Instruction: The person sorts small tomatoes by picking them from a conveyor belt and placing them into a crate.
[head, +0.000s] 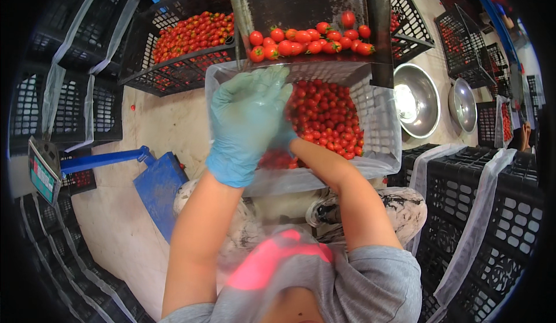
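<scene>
My left hand [252,118], in a light blue glove, is raised over the left part of a plastic-lined crate [378,127], its fingers pointing up towards a metal chute [299,1]. Whether it holds anything is hidden. Beneath it, my right hand [284,138], also gloved in blue, is mostly covered by the left hand and reaches in beside the cherry tomatoes [325,114] in the crate. More cherry tomatoes [304,40] lie in rows along the chute's lower lip, just above the crate.
A black crate of cherry tomatoes [193,36] stands at the upper left. Two steel bowls [428,101] [462,105] are on the right. A blue platform scale [160,192] stands at the left. Stacked black plastic crates [460,205] flank both sides.
</scene>
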`<act>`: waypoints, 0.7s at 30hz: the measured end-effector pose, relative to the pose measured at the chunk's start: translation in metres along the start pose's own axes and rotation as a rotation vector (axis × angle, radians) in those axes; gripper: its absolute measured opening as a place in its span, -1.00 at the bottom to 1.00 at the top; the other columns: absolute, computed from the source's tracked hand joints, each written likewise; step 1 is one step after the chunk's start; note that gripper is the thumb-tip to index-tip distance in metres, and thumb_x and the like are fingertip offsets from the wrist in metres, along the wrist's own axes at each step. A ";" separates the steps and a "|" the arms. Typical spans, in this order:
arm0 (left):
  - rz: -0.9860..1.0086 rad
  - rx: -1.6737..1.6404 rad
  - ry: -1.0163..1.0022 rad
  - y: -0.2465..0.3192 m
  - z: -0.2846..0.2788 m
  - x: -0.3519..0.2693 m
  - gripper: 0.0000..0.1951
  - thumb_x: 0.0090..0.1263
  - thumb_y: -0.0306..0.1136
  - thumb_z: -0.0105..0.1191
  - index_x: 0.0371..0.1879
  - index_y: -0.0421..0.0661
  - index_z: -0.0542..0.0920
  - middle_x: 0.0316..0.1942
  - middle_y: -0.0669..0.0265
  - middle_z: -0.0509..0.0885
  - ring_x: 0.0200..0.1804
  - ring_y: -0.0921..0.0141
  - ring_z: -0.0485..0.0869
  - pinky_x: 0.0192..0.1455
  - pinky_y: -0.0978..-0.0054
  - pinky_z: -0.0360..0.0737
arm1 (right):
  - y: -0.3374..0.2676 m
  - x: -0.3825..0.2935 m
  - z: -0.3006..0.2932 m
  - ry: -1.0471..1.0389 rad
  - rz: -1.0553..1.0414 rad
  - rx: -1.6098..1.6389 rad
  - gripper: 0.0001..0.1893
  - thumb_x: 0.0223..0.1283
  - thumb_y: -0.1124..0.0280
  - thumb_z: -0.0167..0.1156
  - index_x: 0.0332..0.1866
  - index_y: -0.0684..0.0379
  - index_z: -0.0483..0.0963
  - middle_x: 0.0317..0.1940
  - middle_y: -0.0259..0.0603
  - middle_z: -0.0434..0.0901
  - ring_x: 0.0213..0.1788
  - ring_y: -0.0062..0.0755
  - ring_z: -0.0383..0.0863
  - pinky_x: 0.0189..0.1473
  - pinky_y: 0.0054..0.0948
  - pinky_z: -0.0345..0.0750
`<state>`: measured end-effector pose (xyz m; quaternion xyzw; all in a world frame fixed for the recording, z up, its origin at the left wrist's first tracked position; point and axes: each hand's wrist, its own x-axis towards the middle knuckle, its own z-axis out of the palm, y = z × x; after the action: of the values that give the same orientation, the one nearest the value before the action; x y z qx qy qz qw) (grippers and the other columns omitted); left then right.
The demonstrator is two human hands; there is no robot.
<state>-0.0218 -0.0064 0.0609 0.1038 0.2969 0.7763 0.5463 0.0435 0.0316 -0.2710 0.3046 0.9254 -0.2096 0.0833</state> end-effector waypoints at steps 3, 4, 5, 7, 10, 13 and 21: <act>-0.089 -0.238 0.069 0.007 0.000 0.001 -0.51 0.12 -0.42 -0.08 0.02 -0.43 0.20 0.14 -0.18 0.24 0.26 0.02 0.18 0.31 0.09 0.07 | -0.024 -0.032 -0.043 -0.351 -0.329 -0.066 -0.13 -0.14 -0.06 0.12 0.30 -0.09 -0.14 0.21 0.07 0.07 0.15 0.05 0.26 0.08 -0.19 0.32; -0.140 -0.341 0.080 0.010 0.000 0.003 -0.53 0.12 -0.42 -0.08 0.00 -0.43 0.23 0.12 -0.18 0.26 0.25 0.01 0.19 0.31 0.09 0.08 | -0.026 -0.040 -0.048 -0.441 -0.395 -0.079 -0.25 -0.10 -0.01 0.11 0.24 -0.10 0.00 0.16 0.00 0.18 0.09 -0.01 0.33 0.04 -0.20 0.35; -0.192 -0.444 0.092 0.012 0.001 0.004 -0.56 0.12 -0.43 -0.08 -0.03 -0.43 0.26 0.11 -0.18 0.28 0.24 0.01 0.21 0.30 0.08 0.09 | -0.023 -0.047 -0.046 -0.426 -0.457 -0.065 -0.41 -0.06 0.01 0.08 0.14 -0.06 0.19 0.05 -0.07 0.33 0.00 -0.08 0.41 -0.01 -0.21 0.38; -0.193 -0.417 0.089 0.012 0.002 0.006 -0.61 0.12 -0.42 -0.08 -0.10 -0.42 0.32 0.08 -0.18 0.32 0.22 0.00 0.24 0.30 0.08 0.10 | -0.018 -0.057 -0.057 -0.487 -0.481 -0.085 -0.54 -0.03 0.07 0.08 0.04 -0.04 0.39 -0.06 -0.18 0.48 -0.09 -0.16 0.49 -0.05 -0.19 0.40; -0.179 -0.402 0.075 0.014 -0.004 0.005 -0.66 0.12 -0.41 -0.08 -0.17 -0.40 0.38 0.05 -0.17 0.36 0.21 0.00 0.26 0.29 0.08 0.12 | -0.006 -0.075 -0.100 -0.719 -0.363 -0.203 -0.53 -0.09 0.18 0.15 0.05 -0.13 0.39 -0.06 -0.27 0.49 -0.06 -0.18 0.49 -0.02 -0.05 0.37; -0.037 -0.108 0.002 0.005 -0.009 0.004 -0.69 0.12 -0.39 -0.09 -0.21 -0.36 0.41 0.03 -0.16 0.38 0.19 0.01 0.28 0.28 0.09 0.14 | 0.015 -0.088 -0.116 -0.877 -0.236 -0.507 -0.48 -0.18 0.24 0.23 0.05 -0.27 0.39 -0.03 -0.43 0.48 0.00 -0.16 0.47 0.06 0.23 0.22; -0.112 -0.264 0.048 0.008 -0.003 0.004 -0.77 0.10 -0.35 -0.08 -0.30 -0.21 0.43 -0.03 -0.07 0.44 0.13 0.04 0.36 0.23 0.09 0.21 | 0.103 -0.103 -0.164 -0.778 0.380 -0.680 -0.53 -0.07 0.20 0.17 0.06 -0.03 0.41 0.06 -0.30 0.43 0.10 -0.13 0.40 0.04 0.33 0.17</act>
<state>-0.0308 -0.0051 0.0623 -0.0040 0.2105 0.7792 0.5904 0.1837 0.1237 -0.1296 0.3224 0.7706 0.0227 0.5493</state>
